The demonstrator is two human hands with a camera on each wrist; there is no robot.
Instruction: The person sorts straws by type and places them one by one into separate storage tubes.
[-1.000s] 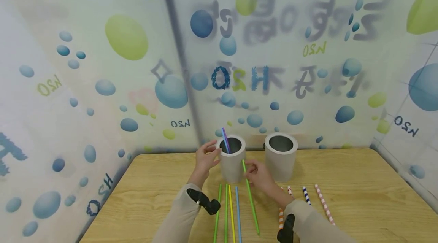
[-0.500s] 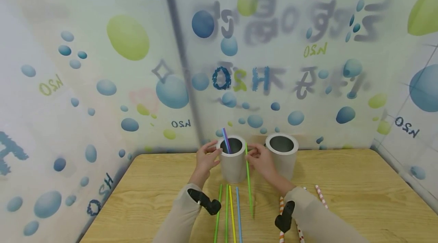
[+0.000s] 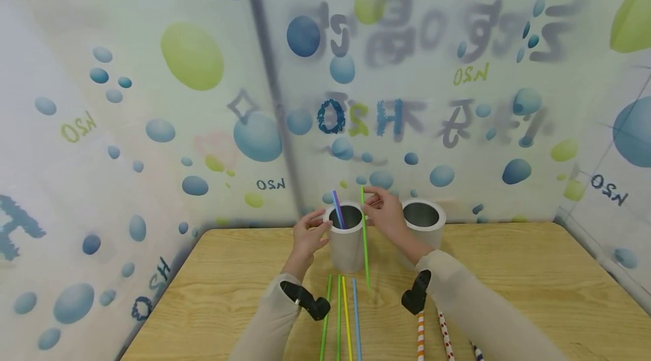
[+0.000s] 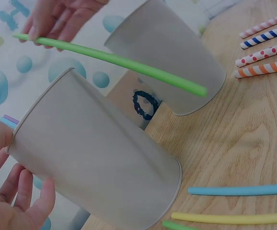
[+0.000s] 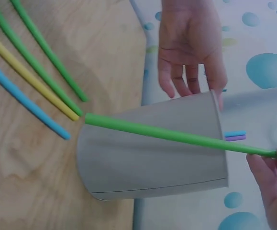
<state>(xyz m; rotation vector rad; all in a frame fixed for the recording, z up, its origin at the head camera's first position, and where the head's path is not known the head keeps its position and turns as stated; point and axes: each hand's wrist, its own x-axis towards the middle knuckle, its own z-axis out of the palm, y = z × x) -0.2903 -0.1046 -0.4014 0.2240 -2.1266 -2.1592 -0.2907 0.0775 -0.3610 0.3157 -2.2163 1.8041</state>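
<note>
My right hand [image 3: 383, 211] pinches a green straw [image 3: 366, 248] near its top end. The straw hangs almost upright in front of the right side of a pale grey cup [image 3: 346, 253], its lower end above the table. My left hand [image 3: 307, 242] holds this cup at the left of its rim, thumb at the front and the other fingers along the side. A blue straw and a purple straw [image 3: 339, 211] lean inside the cup, their lower ends hidden. In the left wrist view the green straw [image 4: 128, 64] slants across between two cups.
A second pale grey cup [image 3: 433, 235] stands to the right, partly behind my right forearm. In front lie two green straws, a yellow straw [image 3: 347, 316] and a blue straw [image 3: 357, 316]. Patterned straws, including an orange-striped straw [image 3: 420, 335], lie at right. A printed wall backs the table.
My right hand has risen with the green straw from beside the cup's wall to above rim height, and the straw has turned more upright. The left hand stays at the cup.
</note>
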